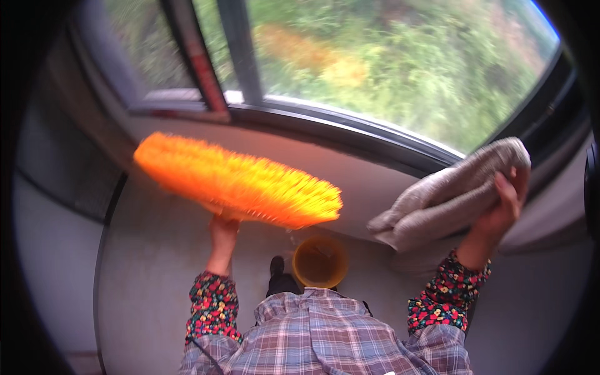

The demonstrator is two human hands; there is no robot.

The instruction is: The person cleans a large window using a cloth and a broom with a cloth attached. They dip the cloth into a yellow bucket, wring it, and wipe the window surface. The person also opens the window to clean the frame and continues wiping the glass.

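My left hand (225, 232) grips an orange bristle brush (239, 180) from below, its long head raised in front of the window wall. The bristles face up and away from me, and the part inside my fingers is mostly hidden. On the right, my right hand (504, 201) holds a folded grey cloth (445, 201) up near the window's lower corner. Between my arms, a yellow bucket (320, 262) stands on the floor beside my foot. What the bucket contains is hard to make out.
A large window (398, 61) spans the far side, with greenery outside. Its dark frame (347, 129) runs above a pale sill wall (361, 187). A grey panel (56, 262) rises at the left of the grey floor (145, 281). Curtain-like fabric (548, 206) hangs at right.
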